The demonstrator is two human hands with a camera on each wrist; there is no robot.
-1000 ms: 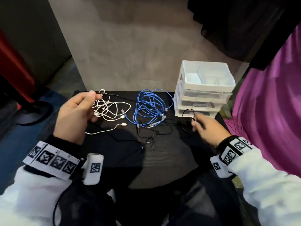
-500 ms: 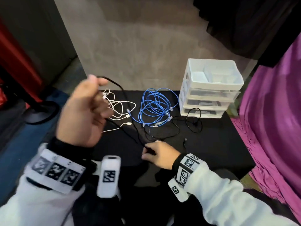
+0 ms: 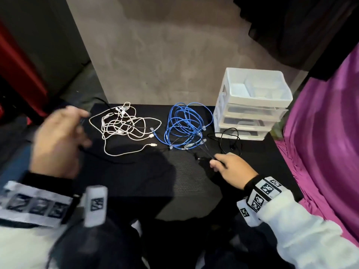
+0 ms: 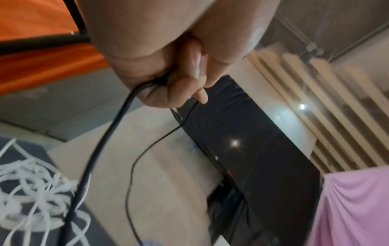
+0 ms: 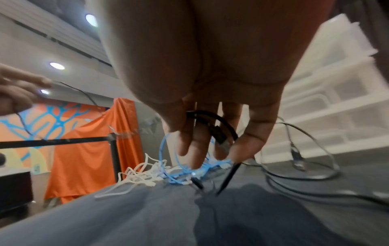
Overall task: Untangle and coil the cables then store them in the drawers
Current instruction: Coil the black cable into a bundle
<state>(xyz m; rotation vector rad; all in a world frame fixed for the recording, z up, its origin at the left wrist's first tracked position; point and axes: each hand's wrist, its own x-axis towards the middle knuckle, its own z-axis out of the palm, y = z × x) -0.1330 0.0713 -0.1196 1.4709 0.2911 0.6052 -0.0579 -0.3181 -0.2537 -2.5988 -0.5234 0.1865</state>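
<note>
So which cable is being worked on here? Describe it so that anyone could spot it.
Start at the white drawer unit on the black table. A thin black cable loops before its bottom drawer, running to the right hand and left hand. Its neighbours are blue and white.

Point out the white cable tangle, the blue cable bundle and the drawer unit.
white cable tangle (image 3: 120, 125), head view, middle of the knot.
blue cable bundle (image 3: 186, 127), head view, centre of the loops.
drawer unit (image 3: 252, 111), head view, front of the top drawer.
</note>
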